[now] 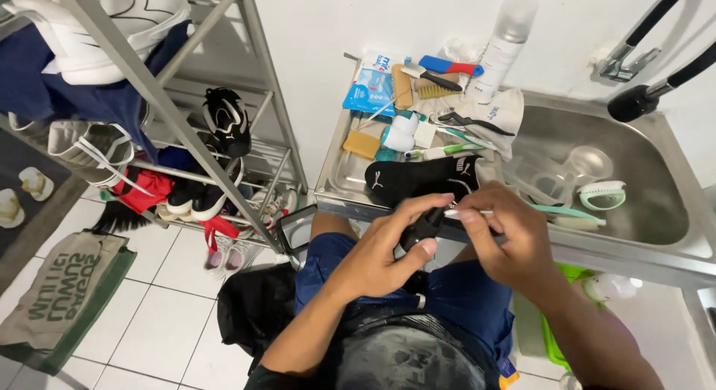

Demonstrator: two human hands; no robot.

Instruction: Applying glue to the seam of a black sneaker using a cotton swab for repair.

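Left hand (388, 248) curled around a small black bottle (422, 227), held over the lap just in front of the steel sink counter (337, 183). Right hand (507, 237) pinching a thin white-handled brush (468, 211) against the bottle's top. Black socks (418, 177) lying on the counter just behind.

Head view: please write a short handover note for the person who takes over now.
Left hand: fingers around a small black object, held over the lap.
Right hand: pinches a thin white stick at that object.
Black socks lie on the steel draining board, with brushes, sponges and a spray can behind.
The sink holds clear plastic pieces and a green-white brush.
How much is done or left cannot be told.
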